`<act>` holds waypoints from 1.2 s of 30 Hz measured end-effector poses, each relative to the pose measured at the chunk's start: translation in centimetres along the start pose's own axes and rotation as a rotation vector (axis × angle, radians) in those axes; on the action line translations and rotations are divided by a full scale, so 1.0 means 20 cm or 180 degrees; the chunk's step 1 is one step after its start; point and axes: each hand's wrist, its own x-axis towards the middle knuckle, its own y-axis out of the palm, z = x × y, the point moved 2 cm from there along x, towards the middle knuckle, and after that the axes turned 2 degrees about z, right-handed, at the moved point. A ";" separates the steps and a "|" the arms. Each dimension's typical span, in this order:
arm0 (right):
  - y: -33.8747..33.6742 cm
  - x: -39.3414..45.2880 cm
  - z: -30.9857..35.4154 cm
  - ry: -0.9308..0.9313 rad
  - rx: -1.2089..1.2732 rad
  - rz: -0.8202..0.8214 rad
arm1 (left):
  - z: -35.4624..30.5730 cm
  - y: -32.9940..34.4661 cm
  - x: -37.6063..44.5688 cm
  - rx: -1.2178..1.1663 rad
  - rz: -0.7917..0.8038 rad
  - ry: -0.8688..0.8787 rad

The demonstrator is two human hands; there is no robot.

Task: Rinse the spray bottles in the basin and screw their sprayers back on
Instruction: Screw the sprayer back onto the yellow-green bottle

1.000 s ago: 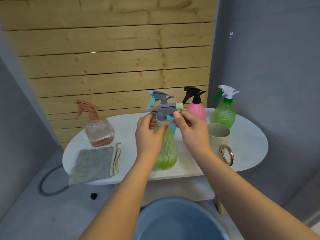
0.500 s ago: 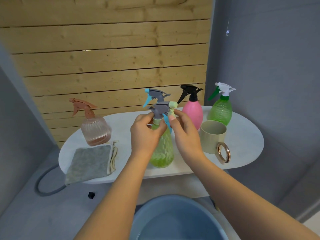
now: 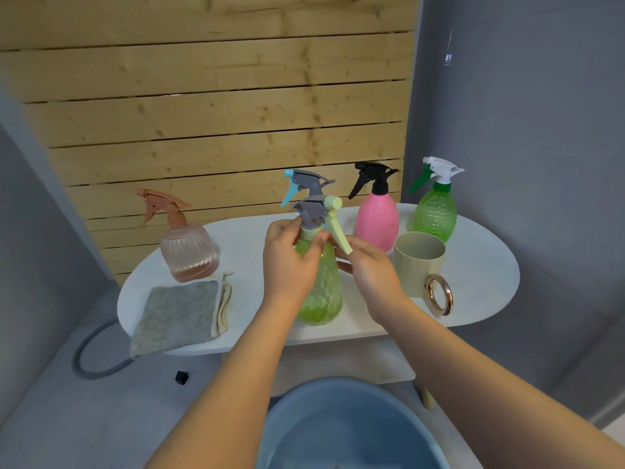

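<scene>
Flanking the green bottle: pink bottle, cup, cloth.

Five bottles stand on the worktop; cloth at left, cup at right, basin in front below.

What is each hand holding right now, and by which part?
Left hand grips the light green spray bottle at its neck collar; right hand touches its shoulder, grip unclear.

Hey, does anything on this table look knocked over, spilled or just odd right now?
Nothing stands out. All five spray bottles stand upright with sprayers on, including the light green bottle that the left hand holds at the collar. The cloth overhangs the table edge a little.
</scene>
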 end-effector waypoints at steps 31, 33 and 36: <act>0.10 0.10 0.05 -0.0335 0.0110 0.0587 | 0.08 0.04 -0.06 -0.1454 -0.0083 -0.0495; 0.10 0.10 0.05 -0.0343 0.0074 0.0820 | 0.07 0.04 -0.06 -0.1483 -0.0066 -0.0498; 0.07 0.10 0.04 -0.0281 0.0230 0.0984 | 0.07 0.04 -0.06 -0.1461 -0.0065 -0.0499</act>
